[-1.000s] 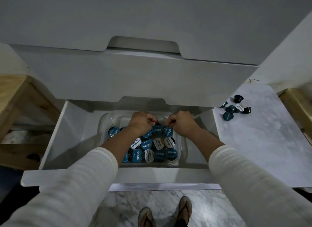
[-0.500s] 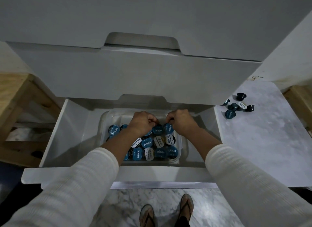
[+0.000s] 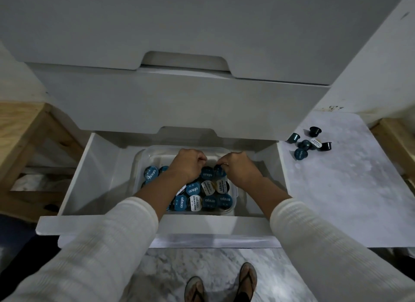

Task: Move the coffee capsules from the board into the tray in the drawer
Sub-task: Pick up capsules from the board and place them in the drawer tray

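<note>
A clear plastic tray (image 3: 143,157) sits in the open white drawer (image 3: 94,166). It holds several teal and silver-lidded coffee capsules (image 3: 208,201) packed in rows. My left hand (image 3: 188,164) and my right hand (image 3: 238,169) hang over the tray's far half with fingers curled down. Each pinches a teal capsule at the back row: one (image 3: 207,173) under the left fingers, one (image 3: 219,170) under the right. The fingertips are partly hidden. Several more capsules (image 3: 301,153) lie loose on the marble board (image 3: 348,189) to the right.
The closed upper drawer front (image 3: 179,99) overhangs the back of the open drawer. Wooden frames stand at the left (image 3: 33,126) and far right (image 3: 393,131). My sandalled feet (image 3: 248,279) are on the marble floor below the drawer's front edge.
Both hands have stayed over the back row of the tray and only shifted slightly further in. The capsules on the board have not moved.
</note>
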### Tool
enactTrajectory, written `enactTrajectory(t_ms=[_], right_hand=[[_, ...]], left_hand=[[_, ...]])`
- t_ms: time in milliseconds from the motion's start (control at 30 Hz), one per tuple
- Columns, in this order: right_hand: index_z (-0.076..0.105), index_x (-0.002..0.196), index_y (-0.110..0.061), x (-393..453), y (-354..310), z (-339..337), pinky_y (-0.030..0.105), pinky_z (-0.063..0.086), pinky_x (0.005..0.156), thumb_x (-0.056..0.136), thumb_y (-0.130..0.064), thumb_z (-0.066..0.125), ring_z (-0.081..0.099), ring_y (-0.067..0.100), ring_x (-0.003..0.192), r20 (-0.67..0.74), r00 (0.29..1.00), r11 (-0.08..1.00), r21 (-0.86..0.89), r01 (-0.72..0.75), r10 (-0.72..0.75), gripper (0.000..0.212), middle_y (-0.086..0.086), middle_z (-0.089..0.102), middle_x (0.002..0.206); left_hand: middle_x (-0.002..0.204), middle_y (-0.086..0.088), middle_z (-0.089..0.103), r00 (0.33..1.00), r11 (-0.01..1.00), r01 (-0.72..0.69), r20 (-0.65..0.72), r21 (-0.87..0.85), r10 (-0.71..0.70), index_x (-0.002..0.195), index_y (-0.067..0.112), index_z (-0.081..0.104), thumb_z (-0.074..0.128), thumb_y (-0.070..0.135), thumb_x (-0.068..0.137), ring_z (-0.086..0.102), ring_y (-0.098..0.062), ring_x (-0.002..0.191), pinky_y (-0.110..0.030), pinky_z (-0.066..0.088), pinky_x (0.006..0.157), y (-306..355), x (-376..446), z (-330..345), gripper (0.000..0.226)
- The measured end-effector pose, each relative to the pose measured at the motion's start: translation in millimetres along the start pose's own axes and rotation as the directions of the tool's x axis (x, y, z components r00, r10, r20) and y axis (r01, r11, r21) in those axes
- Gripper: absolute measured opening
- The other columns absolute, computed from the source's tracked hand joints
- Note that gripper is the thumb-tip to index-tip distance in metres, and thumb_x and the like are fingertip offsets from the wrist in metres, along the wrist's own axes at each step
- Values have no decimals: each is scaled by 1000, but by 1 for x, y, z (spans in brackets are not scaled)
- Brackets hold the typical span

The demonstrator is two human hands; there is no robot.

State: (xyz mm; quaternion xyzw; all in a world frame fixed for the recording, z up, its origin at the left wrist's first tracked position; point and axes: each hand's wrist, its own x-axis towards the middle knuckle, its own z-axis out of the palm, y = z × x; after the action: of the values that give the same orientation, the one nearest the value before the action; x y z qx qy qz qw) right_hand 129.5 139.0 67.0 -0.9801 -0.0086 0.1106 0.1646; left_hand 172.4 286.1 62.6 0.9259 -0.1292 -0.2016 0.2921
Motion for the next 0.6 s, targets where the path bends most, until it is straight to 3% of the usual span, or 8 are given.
enactTrajectory(t_ms=[133,233,367,467,600], right_hand=[[57,120,-10,-19,-6,-5,36,47,95,92,-17,46,55,29,111,18,999,998,33,-52,51,31,15,57,126],[34,138,-9,-38,-9,-6,36,32,110,96,-23,39,33,27,135,1,1000,999,-29,-25,25,44,11,35,147],[19,144,-5,-66,-8,-10,32,11,117,99,-27,31,9,22,145,-154,988,998,-66,-5,-6,52,10,20,155],[23,143,-3,-84,-3,-16,34,14,117,98,-27,35,14,25,144,-310,951,1000,-23,-10,2,52,14,25,153],[39,135,0,-99,15,-22,40,33,109,93,-33,38,37,30,135,-522,852,999,10,-44,43,53,19,43,142]], left_hand=[[129,-16,56,1000,983,15,-16,181,-12,127,6,54,44,25,97,54,-28,116,-32,44,97,8,-16,2,36],[134,-17,51,991,970,-35,-119,239,65,131,2,47,43,19,97,49,-28,121,-33,41,99,16,-34,8,38],[149,-16,32,968,958,-58,-221,280,123,144,3,25,32,23,101,29,-26,139,-30,26,113,34,-60,13,48],[155,-14,20,945,950,-88,-275,299,175,147,4,11,29,23,101,16,-24,144,-27,12,118,52,-78,17,53],[156,-11,17,893,930,-208,-329,302,307,148,6,10,25,23,102,14,-21,146,-26,7,119,87,-92,26,51]])
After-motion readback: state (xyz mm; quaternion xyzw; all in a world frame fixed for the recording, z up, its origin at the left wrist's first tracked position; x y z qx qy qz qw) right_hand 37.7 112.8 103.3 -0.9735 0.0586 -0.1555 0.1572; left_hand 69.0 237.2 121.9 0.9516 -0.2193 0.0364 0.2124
